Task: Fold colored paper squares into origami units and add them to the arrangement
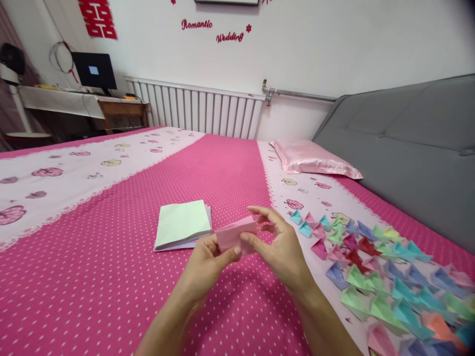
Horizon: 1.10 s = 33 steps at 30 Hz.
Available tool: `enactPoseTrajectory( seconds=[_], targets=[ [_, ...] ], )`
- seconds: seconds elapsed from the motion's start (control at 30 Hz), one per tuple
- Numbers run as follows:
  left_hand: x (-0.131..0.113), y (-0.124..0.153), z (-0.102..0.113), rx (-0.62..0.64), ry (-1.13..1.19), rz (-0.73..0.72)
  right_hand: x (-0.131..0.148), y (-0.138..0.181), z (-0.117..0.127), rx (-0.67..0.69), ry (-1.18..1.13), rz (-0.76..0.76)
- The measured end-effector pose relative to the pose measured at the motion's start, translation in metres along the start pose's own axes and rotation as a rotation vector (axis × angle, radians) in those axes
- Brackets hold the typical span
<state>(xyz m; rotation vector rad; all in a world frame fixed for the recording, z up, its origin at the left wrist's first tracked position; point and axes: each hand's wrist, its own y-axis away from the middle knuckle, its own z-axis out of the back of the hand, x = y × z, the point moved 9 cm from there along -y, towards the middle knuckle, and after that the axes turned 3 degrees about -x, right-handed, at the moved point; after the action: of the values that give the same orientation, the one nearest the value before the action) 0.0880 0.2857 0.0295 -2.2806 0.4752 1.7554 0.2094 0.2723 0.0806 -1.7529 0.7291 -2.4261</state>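
Broadly, a bed (92,277) under a pink dotted cover fills the view, with a grey headboard (401,128) closing its right edge. Near that edge, rows of coloured paper boats (374,283) spread beyond the right forearm. Left of the hands and nearer the bed's far edge, a stack of square papers (183,222) with a pale green top sheet lies just beside the left hand (206,264).

Between the two hands is a piece of pink paper (233,235), apparently held above the cover. Its long axis runs crosswise from left hand to right hand (280,249), the right end of its upper border tilting slightly towards the bed's far edge. Neither hand is clearly nearer, as both touch it. The left hand grasps its left end, thumb across the lower border; the right thumb lies on the face towards the wearer, its fingers arched beyond. Whether a right finger backs the paper cannot be told.

The paper is plain, light pink and folded into a small, roughly oblong shape, with layers showing along the upper border.
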Motion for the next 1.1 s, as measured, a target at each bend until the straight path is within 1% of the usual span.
enactPoseTrajectory(
  seconds=[0.1, 0.17, 0.23, 0.33, 0.47, 0.6, 0.67, 0.73, 0.83, 0.93, 1.03, 1.1],
  targets=[
    [-0.001, 0.002, -0.001, 0.021, -0.038, 0.008, -0.001, 0.001, -0.006, 0.097, -0.075, -0.043],
    [-0.002, 0.003, -0.002, 0.032, -0.065, 0.017, 0.0, 0.002, -0.008, 0.133, -0.096, -0.056],
    [-0.001, 0.004, -0.003, 0.037, -0.079, 0.031, 0.001, 0.003, -0.008, 0.144, -0.1, -0.064],
    [-0.001, 0.005, -0.001, 0.017, -0.072, 0.056, -0.003, 0.003, -0.009, 0.158, -0.135, -0.115],
    [-0.008, 0.002, 0.003, -0.011, -0.069, -0.008, -0.008, 0.004, -0.009, 0.155, -0.16, -0.141],
    [-0.008, 0.0, 0.007, -0.038, -0.192, -0.04, -0.007, 0.004, -0.01, 0.172, -0.154, -0.128],
    [-0.006, -0.001, 0.006, -0.017, -0.273, -0.04, -0.006, 0.004, -0.012, 0.179, -0.146, -0.123],
    [-0.003, 0.0, 0.003, 0.033, -0.333, -0.029, -0.006, 0.004, -0.015, 0.206, -0.152, -0.123],
    [0.001, 0.002, -0.002, 0.103, -0.363, -0.012, -0.004, 0.006, -0.02, 0.25, -0.177, -0.123],
    [0.003, 0.004, -0.004, 0.138, -0.373, -0.007, -0.004, 0.006, -0.021, 0.249, -0.17, -0.121],
    [0.002, 0.004, -0.005, 0.137, -0.384, -0.009, -0.004, 0.005, -0.019, 0.237, -0.146, -0.113],
    [0.0, 0.003, -0.002, 0.098, -0.373, -0.012, -0.005, 0.005, -0.017, 0.211, -0.143, -0.111]
  ],
)
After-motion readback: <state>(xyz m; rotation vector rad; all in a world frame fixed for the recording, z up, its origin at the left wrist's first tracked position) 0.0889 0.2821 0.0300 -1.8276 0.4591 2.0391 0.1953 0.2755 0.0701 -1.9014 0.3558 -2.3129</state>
